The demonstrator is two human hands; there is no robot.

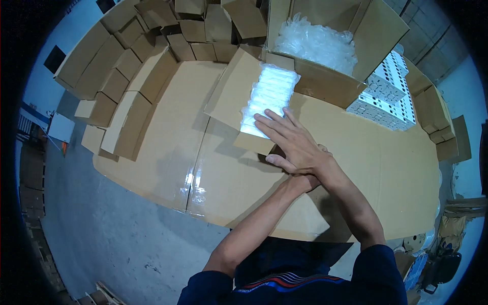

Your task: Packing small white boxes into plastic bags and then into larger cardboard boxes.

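A white plastic-wrapped packet [269, 99] is pressed into a small open brown carton [239, 101] by the flat, spread right hand [290, 142]. The left hand [305, 180] is hidden beneath it, grip unclear. Behind the carton, a large open box [330, 81] of clear bags is seen.

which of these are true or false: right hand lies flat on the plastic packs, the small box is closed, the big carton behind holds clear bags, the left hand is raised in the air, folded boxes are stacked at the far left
1. The right hand lies flat on the white plastic-wrapped packs. True.
2. The small cardboard box is closed. False: its flaps are open and the packs show.
3. The big open carton holds clear plastic bags. True.
4. The left hand is raised in the air. False: it is low on the cardboard-covered table, mostly hidden under the right wrist.
5. Small brown boxes are stacked at the far left. True.
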